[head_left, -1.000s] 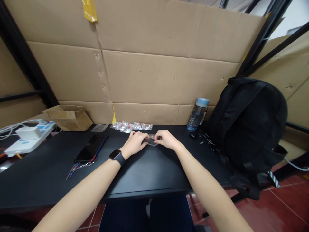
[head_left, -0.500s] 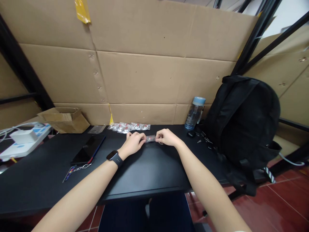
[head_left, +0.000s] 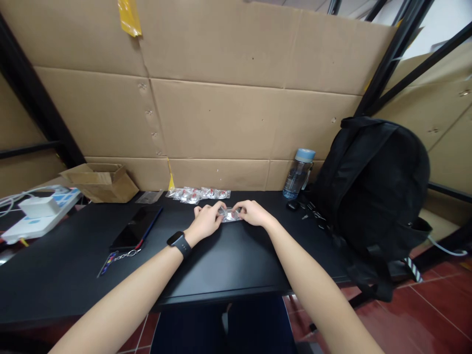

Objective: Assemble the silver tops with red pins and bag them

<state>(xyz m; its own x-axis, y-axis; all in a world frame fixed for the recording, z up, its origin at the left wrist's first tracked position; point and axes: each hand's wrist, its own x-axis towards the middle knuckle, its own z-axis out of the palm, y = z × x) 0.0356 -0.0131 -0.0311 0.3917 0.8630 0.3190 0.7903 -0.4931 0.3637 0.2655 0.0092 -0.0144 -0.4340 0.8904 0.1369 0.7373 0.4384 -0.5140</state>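
Observation:
Between my hands is a small clear plastic packet (head_left: pixel 230 215) with something silvery and a bit of red inside. My left hand (head_left: pixel 206 219), with a dark watch on the wrist, pinches its left end. On the other end, the fingers of my right hand (head_left: pixel 253 213) are closed. Just behind them, a row of similar clear packets (head_left: pixel 193 195) with silvery and red contents lies along the cardboard wall. What exactly the packets contain is too small to make out.
To the left lie a phone (head_left: pixel 136 228) with a chain charm, a flat clear bag (head_left: pixel 148 197), an open cardboard box (head_left: pixel 101 183) and a white power strip (head_left: pixel 42 221). On the right stand a water bottle (head_left: pixel 298 173) and a black backpack (head_left: pixel 376 191), with keys (head_left: pixel 311 211) between.
My right hand has shifted slightly left and down, closer to my left hand. More of the packet's silvery contents now shows between the fingers.

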